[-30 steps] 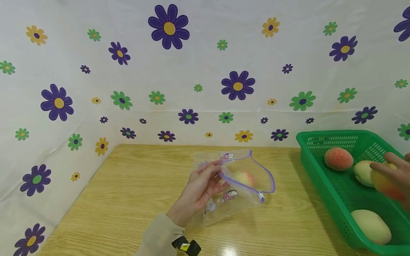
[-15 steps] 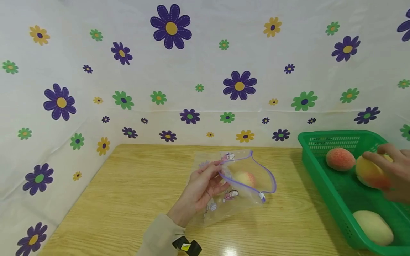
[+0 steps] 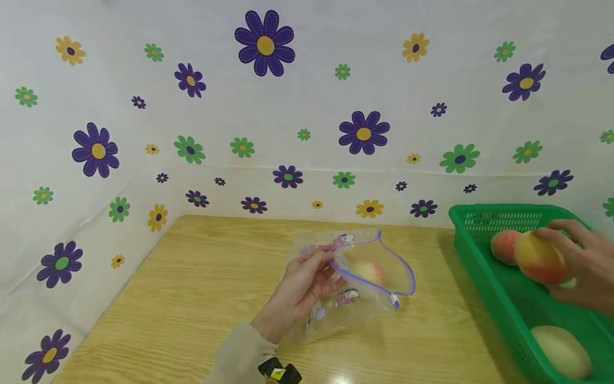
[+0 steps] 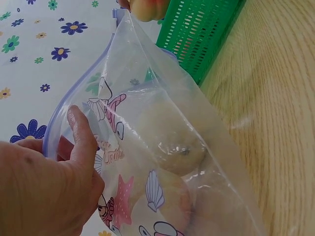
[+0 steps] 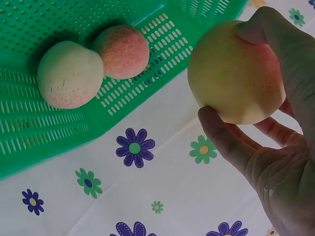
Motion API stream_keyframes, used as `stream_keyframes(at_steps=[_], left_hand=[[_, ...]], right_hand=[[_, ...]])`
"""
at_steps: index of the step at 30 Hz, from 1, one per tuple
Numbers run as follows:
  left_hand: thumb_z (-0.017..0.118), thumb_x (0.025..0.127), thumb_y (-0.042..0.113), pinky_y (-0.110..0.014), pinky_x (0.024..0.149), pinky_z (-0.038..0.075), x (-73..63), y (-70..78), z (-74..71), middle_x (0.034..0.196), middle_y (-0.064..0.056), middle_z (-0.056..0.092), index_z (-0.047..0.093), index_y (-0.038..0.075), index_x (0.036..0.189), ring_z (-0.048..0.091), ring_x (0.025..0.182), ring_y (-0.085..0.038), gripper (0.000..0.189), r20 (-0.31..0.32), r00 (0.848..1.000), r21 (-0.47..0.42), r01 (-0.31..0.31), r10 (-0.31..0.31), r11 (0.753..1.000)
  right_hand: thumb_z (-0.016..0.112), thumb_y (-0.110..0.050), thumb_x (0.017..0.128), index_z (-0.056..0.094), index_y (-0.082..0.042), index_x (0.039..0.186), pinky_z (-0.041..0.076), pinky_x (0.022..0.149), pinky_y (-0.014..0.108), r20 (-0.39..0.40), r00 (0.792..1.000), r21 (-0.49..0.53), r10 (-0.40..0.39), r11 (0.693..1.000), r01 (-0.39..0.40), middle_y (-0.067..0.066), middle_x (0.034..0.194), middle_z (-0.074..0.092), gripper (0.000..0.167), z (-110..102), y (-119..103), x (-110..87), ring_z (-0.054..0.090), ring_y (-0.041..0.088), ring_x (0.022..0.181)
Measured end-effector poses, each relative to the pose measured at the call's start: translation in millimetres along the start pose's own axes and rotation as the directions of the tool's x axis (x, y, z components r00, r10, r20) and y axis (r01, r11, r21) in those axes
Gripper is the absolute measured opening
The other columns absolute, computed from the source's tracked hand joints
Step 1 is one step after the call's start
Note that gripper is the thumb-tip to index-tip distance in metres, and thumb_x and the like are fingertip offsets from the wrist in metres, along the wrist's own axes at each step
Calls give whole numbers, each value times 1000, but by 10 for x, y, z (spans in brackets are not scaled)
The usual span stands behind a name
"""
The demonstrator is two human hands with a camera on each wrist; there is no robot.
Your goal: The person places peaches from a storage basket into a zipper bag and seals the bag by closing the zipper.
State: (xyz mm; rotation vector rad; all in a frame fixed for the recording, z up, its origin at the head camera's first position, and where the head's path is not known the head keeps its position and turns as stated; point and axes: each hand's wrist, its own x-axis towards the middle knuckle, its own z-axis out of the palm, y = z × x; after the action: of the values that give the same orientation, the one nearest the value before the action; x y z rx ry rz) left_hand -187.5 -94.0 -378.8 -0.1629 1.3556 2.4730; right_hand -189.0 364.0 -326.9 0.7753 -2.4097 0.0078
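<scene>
My left hand [image 3: 307, 282] pinches the purple-edged mouth of a clear zip bag [image 3: 352, 314] printed with pink and purple sea figures. The bag lies on the table, its mouth gaping to the right. Through its film two round peaches show in the left wrist view, one [image 4: 172, 140] above the other [image 4: 170, 199]. My right hand [image 3: 587, 266] grips a yellow-red peach [image 3: 539, 258] over the green basket, thumb and fingers round its sides, as the right wrist view [image 5: 236, 73] peach shows.
The green plastic basket [image 3: 496, 304] stands at the right. In it lie a reddish peach [image 3: 502, 245] near the back and a pale one [image 3: 563, 352] in front; another pale peach [image 5: 70, 76] shows in the right wrist view. A flowered cloth [image 3: 216, 106] hangs behind the wooden table [image 3: 192, 298].
My right hand has moved left over the basket with the yellow-red peach in its fingers. The left hand keeps its hold on the bag's mouth.
</scene>
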Motion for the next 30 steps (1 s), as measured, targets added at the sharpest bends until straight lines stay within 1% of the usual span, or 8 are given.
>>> stream_keyframes(at_steps=[3,11,14,15,17,21,22,30], left_hand=[[55,103,11,-30,75,66,-2,-10,-6,91,1,62,56,2,135,65,82,-8,33,-4,1000,3,5,-5,1000],[56,103,12,-31,75,66,6,-30,-31,92,0,64,61,2,128,67,83,-9,28,2,1000,-2,7,-7,1000],[56,103,12,-31,76,66,9,-29,-31,91,0,65,64,4,123,67,81,-9,24,2,1000,-5,13,-13,1000],[56,103,12,-32,76,66,10,-30,-30,90,0,66,64,4,122,67,81,-9,22,1,1000,-6,15,-15,1000],[55,103,11,-32,76,66,11,-29,-25,89,0,67,65,6,119,68,80,-9,20,-5,1000,-10,23,-23,1000],[55,102,12,-32,75,66,7,-31,-23,87,1,68,67,7,115,68,78,-9,17,-6,1000,-11,26,-26,1000],[56,102,12,-33,75,66,8,-30,-21,87,1,68,67,8,114,69,78,-9,17,-7,1000,-11,27,-27,1000],[56,103,14,-32,75,66,23,-17,-7,87,1,68,67,8,116,69,78,-9,18,-8,1000,-4,27,-27,1000]], right_hand=[[90,-11,28,54,-2,118,50,51,47,1,1000,6,13,1000,-13,28,110,53,97,-6,-57,9,58,37,70],[91,-14,32,57,-5,121,44,48,23,-7,998,54,65,996,-65,27,115,52,95,-61,-234,46,60,36,75],[90,-17,38,56,-5,124,45,47,22,3,997,61,83,995,-83,27,118,52,93,-79,-284,58,61,35,73],[93,-29,45,57,-5,124,45,47,23,3,996,62,85,994,-85,27,118,52,90,-82,-297,62,61,35,73],[94,-27,47,57,-3,125,46,48,19,7,995,73,95,993,-95,27,119,51,90,-90,-332,75,61,33,71],[98,-20,44,57,0,125,46,49,14,5,993,94,117,989,-117,27,120,51,93,-98,-406,108,60,32,73],[94,-7,36,57,0,125,47,50,14,5,993,99,121,988,-121,28,120,51,97,-103,-426,117,60,33,75],[95,-6,36,57,-1,127,51,48,20,-13,991,121,131,984,-128,26,119,52,99,-137,-508,191,61,36,81]])
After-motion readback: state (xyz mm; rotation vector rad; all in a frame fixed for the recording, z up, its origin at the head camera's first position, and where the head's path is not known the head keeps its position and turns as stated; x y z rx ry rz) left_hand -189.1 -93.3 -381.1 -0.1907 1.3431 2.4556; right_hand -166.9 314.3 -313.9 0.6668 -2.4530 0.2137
